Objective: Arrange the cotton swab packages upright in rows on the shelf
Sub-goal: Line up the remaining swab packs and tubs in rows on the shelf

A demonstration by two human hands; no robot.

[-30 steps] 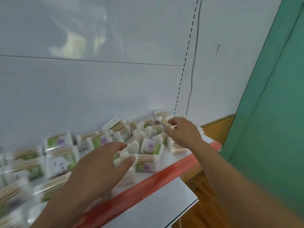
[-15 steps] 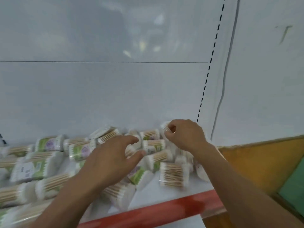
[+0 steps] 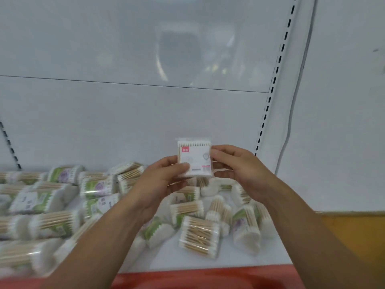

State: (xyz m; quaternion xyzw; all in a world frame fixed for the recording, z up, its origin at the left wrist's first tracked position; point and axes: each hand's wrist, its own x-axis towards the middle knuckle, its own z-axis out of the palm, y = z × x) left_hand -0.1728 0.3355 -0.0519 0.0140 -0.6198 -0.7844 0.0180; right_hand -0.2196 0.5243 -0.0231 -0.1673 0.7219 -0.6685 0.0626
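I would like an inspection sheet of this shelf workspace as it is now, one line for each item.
surface: white shelf with a red front edge strip.
job's things: one white-labelled package held upright above the pile; many cotton swab packages lying jumbled.
clutter: nothing seen.
grippers: left hand and right hand both pinch that package by its sides.
cables: none certain; the dark line beside the slotted upright may be a seam.
surroundings: white back panel, orange board at right.
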